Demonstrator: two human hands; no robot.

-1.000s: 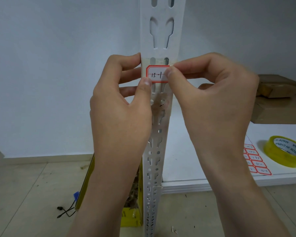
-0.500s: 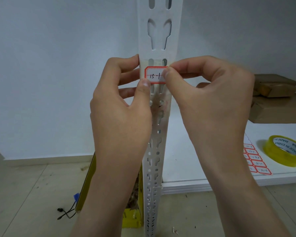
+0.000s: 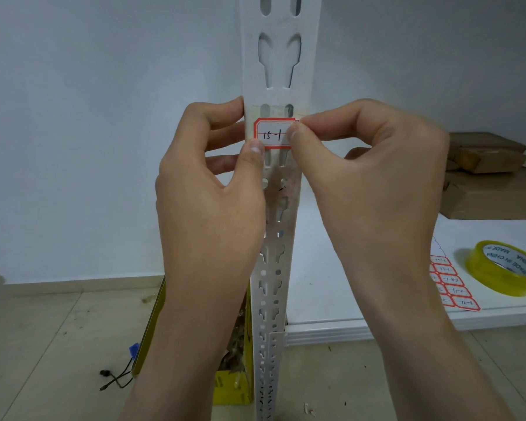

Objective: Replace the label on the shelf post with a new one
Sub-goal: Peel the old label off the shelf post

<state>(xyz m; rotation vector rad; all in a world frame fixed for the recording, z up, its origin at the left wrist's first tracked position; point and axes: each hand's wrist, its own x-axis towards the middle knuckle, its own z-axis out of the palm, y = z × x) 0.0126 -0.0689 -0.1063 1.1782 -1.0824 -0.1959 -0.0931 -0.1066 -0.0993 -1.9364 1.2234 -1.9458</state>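
A single white perforated metal shelf post (image 3: pixel 278 71) is seen running upright through the middle of the view, its long axis vertical, with paired slots and keyhole cut-outs along its face; one small white paper label with a red border (image 3: pixel 274 133) is laid flat against that face at about mid-height, its long axis horizontal (across the post), the handwritten "15-1" reading left to right and upright. The left hand (image 3: pixel 213 189) is wrapped narrowly about the post's left edge, its fingers curled behind and its thumb (image 3: pixel 252 156) pressed on the label's lower-left corner; the right hand (image 3: pixel 374 177) is closed in a pinch at the label's right end, thumb tip and forefinger meeting over the red border, so that the right part of the writing is covered. To the right, on one white shelf board (image 3: pixel 362 268), one roll of yellowish clear tape (image 3: pixel 506 267) is lying flat, and just beside it one sheet of red-bordered labels (image 3: pixel 451 285) is partly hidden by the right wrist; several brown cardboard boxes (image 3: pixel 492 177) are stacked further back (their number cannot be told). On the tiled floor (image 3: pixel 43 344), one yellow box (image 3: pixel 228 387) stands behind the left forearm, with one black cord (image 3: pixel 116 379) beside it.
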